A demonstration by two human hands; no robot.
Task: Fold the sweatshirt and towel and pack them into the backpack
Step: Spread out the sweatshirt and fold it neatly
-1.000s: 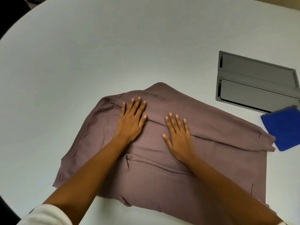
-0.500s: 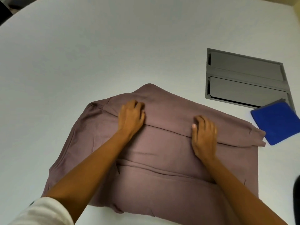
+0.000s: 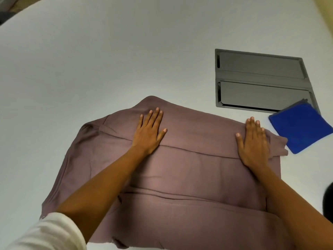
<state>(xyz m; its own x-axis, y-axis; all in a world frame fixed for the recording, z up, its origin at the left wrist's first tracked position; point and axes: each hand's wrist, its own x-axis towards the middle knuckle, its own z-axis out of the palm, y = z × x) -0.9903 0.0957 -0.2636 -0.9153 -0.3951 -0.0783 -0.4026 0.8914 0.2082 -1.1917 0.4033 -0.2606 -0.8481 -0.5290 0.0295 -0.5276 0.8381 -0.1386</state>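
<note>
A mauve sweatshirt (image 3: 189, 170) lies spread on the white table (image 3: 90, 60), its far part folded over toward me in a long band. My left hand (image 3: 150, 131) lies flat with straight fingers on the left of that band. My right hand (image 3: 254, 139) presses flat on the band's right end, near the sleeve edge. A folded blue towel (image 3: 301, 127) lies to the right of the sweatshirt, just past my right hand. No backpack is in view.
A grey recessed panel (image 3: 261, 80) with two lids sits in the tabletop at the back right, its near corner under the towel. A dark object (image 3: 328, 201) shows at the right edge.
Both hands slid along the folded band: the right hand moved far right to its end, the left moved farther up the band. Fingers curled half a second ago are now flat.
</note>
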